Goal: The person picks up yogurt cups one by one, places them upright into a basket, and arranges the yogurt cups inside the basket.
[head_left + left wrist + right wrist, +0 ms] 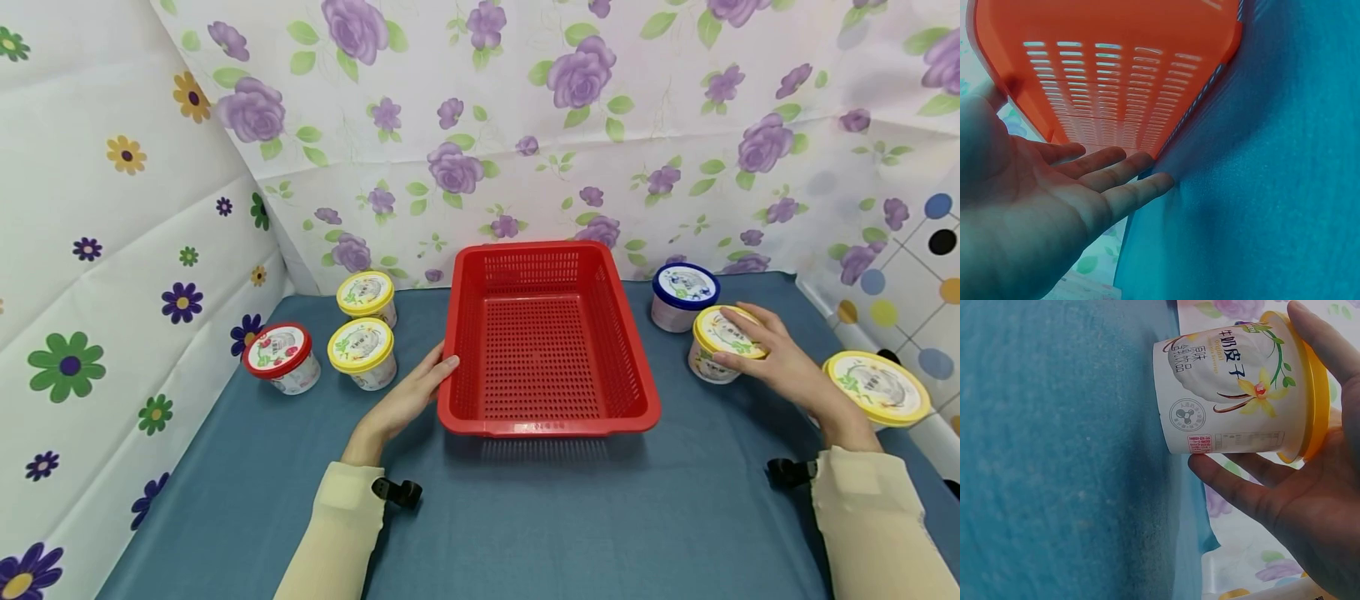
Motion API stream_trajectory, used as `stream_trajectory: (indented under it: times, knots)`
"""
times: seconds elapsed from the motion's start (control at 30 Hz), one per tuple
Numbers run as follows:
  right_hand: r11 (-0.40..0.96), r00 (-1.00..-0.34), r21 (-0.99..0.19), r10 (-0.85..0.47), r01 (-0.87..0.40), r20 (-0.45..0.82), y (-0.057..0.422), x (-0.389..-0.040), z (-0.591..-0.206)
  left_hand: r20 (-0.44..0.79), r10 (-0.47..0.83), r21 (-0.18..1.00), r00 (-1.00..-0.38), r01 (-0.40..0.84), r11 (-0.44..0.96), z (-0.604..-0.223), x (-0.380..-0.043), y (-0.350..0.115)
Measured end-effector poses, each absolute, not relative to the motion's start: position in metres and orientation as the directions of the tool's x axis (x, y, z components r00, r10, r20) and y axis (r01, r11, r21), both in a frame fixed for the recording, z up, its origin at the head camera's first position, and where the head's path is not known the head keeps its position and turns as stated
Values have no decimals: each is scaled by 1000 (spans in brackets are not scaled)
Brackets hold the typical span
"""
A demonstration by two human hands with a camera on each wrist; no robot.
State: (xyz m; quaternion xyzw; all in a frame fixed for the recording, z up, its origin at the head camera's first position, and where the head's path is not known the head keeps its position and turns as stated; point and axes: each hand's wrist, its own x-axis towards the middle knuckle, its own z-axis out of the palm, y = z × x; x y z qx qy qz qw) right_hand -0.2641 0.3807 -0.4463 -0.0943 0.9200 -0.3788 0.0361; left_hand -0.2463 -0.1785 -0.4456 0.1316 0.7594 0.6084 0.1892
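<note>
Cropped sleeves (333, 525), bottom; left hand (405, 400) grips perforated plastic basket (543, 429), centre; right hand (791, 367) grips tapered yellow-lidded cup (1229, 390), top part-hidden.

Basket (1126, 78) partly outside the left-wrist view

Yel-lid tub (708, 350), rt of bskt (540, 358)

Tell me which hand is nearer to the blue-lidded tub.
Right. The right hand grips a yellow-lidded tub just in front of the blue-lidded tub; the left hand is farther off, at the left rim of the red basket.
</note>
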Motion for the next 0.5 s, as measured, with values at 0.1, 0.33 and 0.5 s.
stream_trajectory:
  times: [0.1,0.33,0.5]
  knots:
    - [696,-980,-704,-199,-139,-4,380,-264,-446,-128,432,975,-893,-33,220,-446,-246,-179]
    - [710,-982,-693,-189,-127,-14,379,-265,-447,-129,432,976,-893,-38,213,-444,-245,-179]
    - [712,-984,-691,-180,-122,-12,381,-265,-448,-137,434,977,-890,-50,206,-445,-245,-178]
